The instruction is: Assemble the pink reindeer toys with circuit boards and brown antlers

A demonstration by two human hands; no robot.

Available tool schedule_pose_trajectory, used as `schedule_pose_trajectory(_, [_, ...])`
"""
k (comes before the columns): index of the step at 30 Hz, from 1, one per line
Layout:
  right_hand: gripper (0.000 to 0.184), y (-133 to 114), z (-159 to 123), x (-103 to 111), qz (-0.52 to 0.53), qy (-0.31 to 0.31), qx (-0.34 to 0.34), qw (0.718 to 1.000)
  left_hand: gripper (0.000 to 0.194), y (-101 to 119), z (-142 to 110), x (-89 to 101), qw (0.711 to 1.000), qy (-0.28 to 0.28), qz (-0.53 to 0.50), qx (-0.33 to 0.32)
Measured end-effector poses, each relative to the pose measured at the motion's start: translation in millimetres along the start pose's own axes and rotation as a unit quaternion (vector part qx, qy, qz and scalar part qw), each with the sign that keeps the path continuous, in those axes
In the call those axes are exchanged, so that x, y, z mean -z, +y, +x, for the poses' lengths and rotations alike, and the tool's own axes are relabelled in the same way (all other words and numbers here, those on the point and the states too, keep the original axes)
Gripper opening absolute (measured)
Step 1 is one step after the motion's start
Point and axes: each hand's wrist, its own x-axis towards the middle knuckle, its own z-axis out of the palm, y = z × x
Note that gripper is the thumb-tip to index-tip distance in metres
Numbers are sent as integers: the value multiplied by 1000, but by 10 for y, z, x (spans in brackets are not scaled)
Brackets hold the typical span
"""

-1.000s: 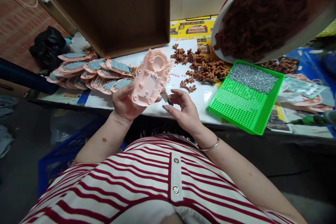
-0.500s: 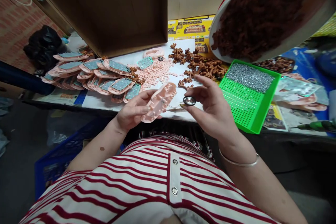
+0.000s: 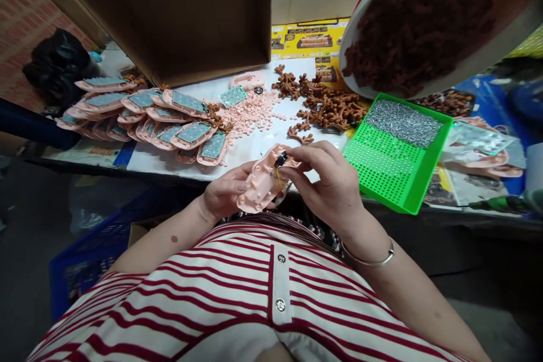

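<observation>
My left hand (image 3: 229, 191) grips a pink plastic housing (image 3: 259, 185) by its left side, its ribbed inside turned up. At the upper end of the housing, my right hand (image 3: 328, 181) pinches a small round black speaker (image 3: 280, 159) between thumb and fingers. The speaker is tilted on edge against the inside of the housing. Thin yellow wires (image 3: 278, 176) run from it down into the shell. Beyond my hands lies a scatter of small pink buttons (image 3: 253, 115), with a pile of brown plastic pieces (image 3: 324, 104) to their right.
Pink housings with circuit boards (image 3: 194, 132) are stacked at the left. A green basket (image 3: 418, 181) of metal screws (image 3: 403, 124) stands at the right. A tipped white tub (image 3: 382, 89) of brown pieces and a cardboard box (image 3: 212, 68) border the back.
My right hand has moved left with the speaker and brought it into the upper end of the housing. My left hand has shifted slightly right and turned the housing more upward.
</observation>
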Motion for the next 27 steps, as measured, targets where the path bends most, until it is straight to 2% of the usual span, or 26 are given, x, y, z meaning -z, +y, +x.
schedule_pose_trajectory(3, [26, 8, -36, -40, -27, 11, 35, 999, 64, -10, 3, -8, 1000, 11, -8, 6])
schedule_pose_trajectory(6, [26, 26, -72, -92, -29, 32, 55, 998, 65, -27, 6, 2, 1000, 8, -19, -2])
schedule_pose_trajectory(12, [23, 41, -88, -133, -41, 27, 35, 998, 76, -46, 21, 12, 999, 6, -36, 1])
schedule_pose_trajectory(16, [21, 76, -52, -111, 3, 17, 10, 1000, 73, -64, 32, 19, 999, 13, -37, 3])
schedule_pose_trajectory(19, [18, 136, -24, -75, 17, 16, 21, 1000, 66, -78, 27, 27, 999, 11, -35, 13])
schedule_pose_trajectory(24, [15, 173, 0, 0, -1, 3, 42, 999, 70, -73, 18, -1, 999, 24, -34, 17])
schedule_pose_trajectory(27, [12, 112, 15, 53, -48, 2, 51, 998, 74, -65, 32, -24, 999, 31, -39, -4])
